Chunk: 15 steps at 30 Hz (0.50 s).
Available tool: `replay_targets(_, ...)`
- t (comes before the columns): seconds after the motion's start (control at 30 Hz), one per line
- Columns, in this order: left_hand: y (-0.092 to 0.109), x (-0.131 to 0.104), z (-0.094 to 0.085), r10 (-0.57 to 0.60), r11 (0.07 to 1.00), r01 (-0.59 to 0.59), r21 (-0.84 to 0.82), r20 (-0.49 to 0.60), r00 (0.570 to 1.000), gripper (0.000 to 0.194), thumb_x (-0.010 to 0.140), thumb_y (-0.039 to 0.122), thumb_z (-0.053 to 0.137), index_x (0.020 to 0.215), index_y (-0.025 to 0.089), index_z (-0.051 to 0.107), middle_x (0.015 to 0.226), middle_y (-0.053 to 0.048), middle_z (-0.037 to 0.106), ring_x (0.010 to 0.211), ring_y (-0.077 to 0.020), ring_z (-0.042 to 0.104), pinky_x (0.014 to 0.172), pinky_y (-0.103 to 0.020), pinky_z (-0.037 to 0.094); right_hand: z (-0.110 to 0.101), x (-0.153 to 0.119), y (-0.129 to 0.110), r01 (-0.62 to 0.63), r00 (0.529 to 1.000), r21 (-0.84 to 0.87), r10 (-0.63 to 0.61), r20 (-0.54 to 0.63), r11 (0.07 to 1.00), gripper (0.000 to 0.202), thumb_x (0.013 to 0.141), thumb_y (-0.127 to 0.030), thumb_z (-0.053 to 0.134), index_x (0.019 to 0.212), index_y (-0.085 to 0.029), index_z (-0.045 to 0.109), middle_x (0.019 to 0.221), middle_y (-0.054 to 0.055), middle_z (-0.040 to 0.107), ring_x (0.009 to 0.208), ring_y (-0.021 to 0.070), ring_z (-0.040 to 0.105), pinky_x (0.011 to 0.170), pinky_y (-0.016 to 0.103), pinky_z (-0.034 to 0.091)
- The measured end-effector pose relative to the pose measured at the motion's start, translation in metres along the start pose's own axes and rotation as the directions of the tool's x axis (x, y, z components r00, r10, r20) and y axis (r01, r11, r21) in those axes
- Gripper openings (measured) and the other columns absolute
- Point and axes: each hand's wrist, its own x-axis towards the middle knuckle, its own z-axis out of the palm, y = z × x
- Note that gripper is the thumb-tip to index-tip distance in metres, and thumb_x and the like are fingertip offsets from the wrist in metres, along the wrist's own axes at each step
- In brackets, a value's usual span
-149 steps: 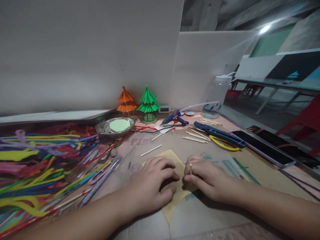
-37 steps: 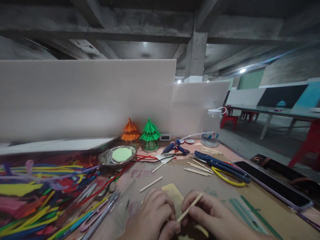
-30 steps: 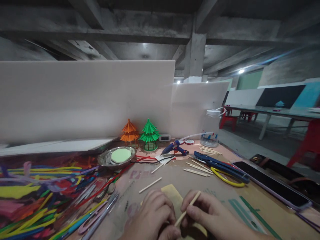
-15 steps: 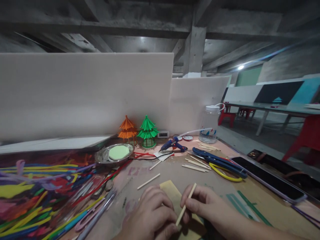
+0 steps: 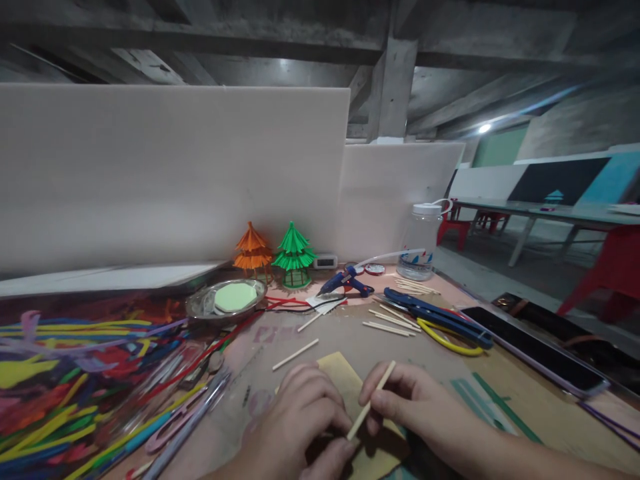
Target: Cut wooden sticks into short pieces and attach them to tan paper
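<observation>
My right hand (image 5: 405,401) pinches a short pale wooden stick (image 5: 371,400) between thumb and fingers, tilted over a yellowish sheet (image 5: 341,371). My left hand (image 5: 310,420) lies at the sheet's left side, fingers curled, thumb and fingertips close to the stick's lower end; whatever those fingertips hold is hidden. Beyond my left hand a loose stick (image 5: 295,354) lies on the table. More sticks (image 5: 393,327) lie farther back, near a blue glue gun (image 5: 345,282). An orange tiered model (image 5: 253,249) and a green one (image 5: 294,255) stand at the back.
A metal dish (image 5: 199,301) holds pale green discs. Colourful craft strips (image 5: 60,373) cover the left side. To the right are a blue-handled cutter (image 5: 435,313), yellow-handled scissors (image 5: 450,339), a phone (image 5: 535,347) and green strips (image 5: 505,407). A clear bottle (image 5: 417,243) stands behind.
The view has tilted slightly down, so the background sits higher. The stick's lower end has shifted a little down and left, and my left thumb is lower with its tip by the stick.
</observation>
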Motion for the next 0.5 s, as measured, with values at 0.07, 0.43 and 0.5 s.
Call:
replay_targets(0.07, -0.002, -0.002, 0.004, 0.0, 1.0, -0.001, -0.011, -0.022, 1.0, 0.007, 0.093, 0.019, 0.058, 0.095, 0.023, 0.063, 0.087, -0.004, 0.069, 0.088, -0.0182, 0.063, 0.09, -0.036, 0.046, 0.0, 0.0, -0.001, -0.001, 1.0, 0.01, 0.001, -0.005, 1.0, 0.057, 0.069, -0.066, 0.083, 0.084, -0.016, 0.062, 0.069, 0.002, 0.066, 0.065, 0.014, 0.064, 0.069, 0.028, 0.05)
replay_targets(0.43, -0.006, -0.007, 0.01, -0.014, 0.999, 0.012, -0.049, -0.045, 0.999, 0.016, 0.1, 0.033, 0.052, 0.096, 0.024, 0.065, 0.085, -0.004, 0.068, 0.088, -0.0189, 0.062, 0.093, -0.037, 0.044, 0.002, -0.002, -0.004, -0.03, 0.999, 0.017, 0.03, -0.026, 0.999, 0.055, 0.068, -0.065, 0.084, 0.083, -0.017, 0.061, 0.066, 0.0, 0.064, 0.064, 0.0136, 0.063, 0.07, 0.029, 0.049)
replay_targets(0.5, -0.004, -0.006, 0.007, -0.019, 0.998, 0.017, -0.054, -0.036, 0.999, 0.018, 0.102, 0.033, 0.051, 0.097, 0.023, 0.065, 0.086, -0.004, 0.068, 0.089, -0.0188, 0.062, 0.092, -0.037, 0.044, 0.002, -0.002, -0.005, -0.034, 0.999, 0.005, 0.034, -0.031, 0.999, 0.055, 0.068, -0.065, 0.084, 0.083, -0.017, 0.061, 0.066, 0.0, 0.064, 0.064, 0.0138, 0.062, 0.07, 0.029, 0.049)
